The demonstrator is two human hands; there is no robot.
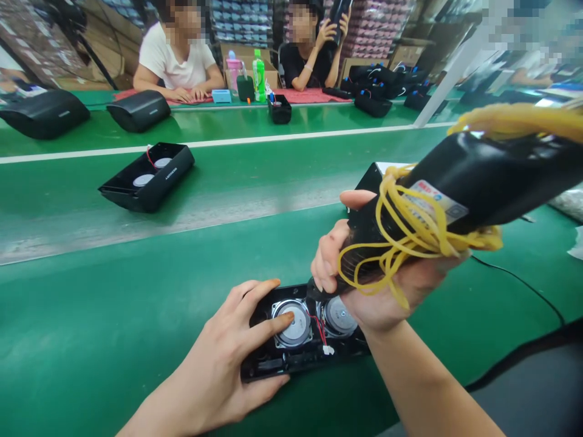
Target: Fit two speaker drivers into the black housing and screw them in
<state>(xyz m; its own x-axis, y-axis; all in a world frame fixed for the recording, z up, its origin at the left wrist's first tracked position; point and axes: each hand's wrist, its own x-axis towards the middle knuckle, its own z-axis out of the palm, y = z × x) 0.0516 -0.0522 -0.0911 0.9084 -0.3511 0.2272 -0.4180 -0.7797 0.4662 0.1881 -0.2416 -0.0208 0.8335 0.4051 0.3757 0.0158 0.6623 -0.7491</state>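
Note:
A black speaker housing (268, 367) lies open on the green work surface in front of me, with two round silver speaker drivers (294, 325) in it. Red and black wires end in a small white connector (328, 350) between them. My left hand (228, 349) grips the housing's left end, thumb along the near edge and a finger resting on the left driver. Wrapped in my right hand (401, 291) is a black electric screwdriver (505, 176), bound with yellow rubber bands (410, 224). Its nose points down at the housing between the drivers; the tip's exact contact is hidden.
Another open speaker housing (155, 182) sits on the belt beyond. Closed black speakers (139, 111) stand farther back at left. Two people work across the line, near a green bottle (259, 76). A black cable (523, 282) runs along the right side.

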